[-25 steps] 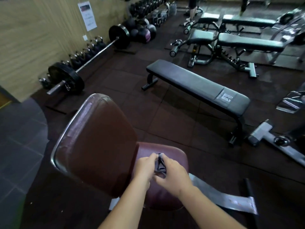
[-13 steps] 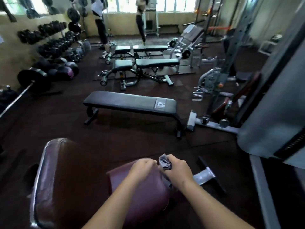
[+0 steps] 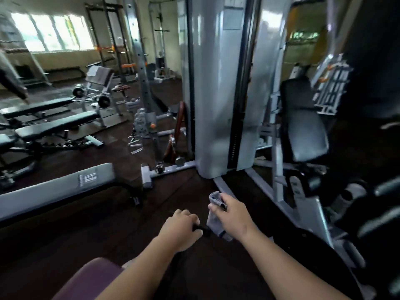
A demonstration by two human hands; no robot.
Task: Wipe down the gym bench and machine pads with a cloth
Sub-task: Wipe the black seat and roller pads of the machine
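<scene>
- White-cased weight-stack tower [image 3: 216,105] now fills twelve o'clock. The view has swung right, away from the rows of benches, so the person seems to be turning to another station.
- Grey flat bench [image 3: 54,187] has slid out to nine o'clock, well apart from the cloth.
- Black machine pad [image 3: 303,122] has come into view at two o'clock and is likely the next surface to wipe.
- Maroon pad [image 3: 93,276], under both hands a second ago, is down to a sliver at seven o'clock. I judge the wiping there done or paused.
- Right hand [image 3: 234,215], at five o'clock, has its fingers curled round the cloth.
- Left hand [image 3: 180,228], at six o'clock, has drawn apart from the right. Its fingers are curled, but I cannot tell whether they still pinch a dark corner.
- Cloth [image 3: 215,215], grey and bunched, hangs from the right hand over bare floor, touching no pad.
</scene>
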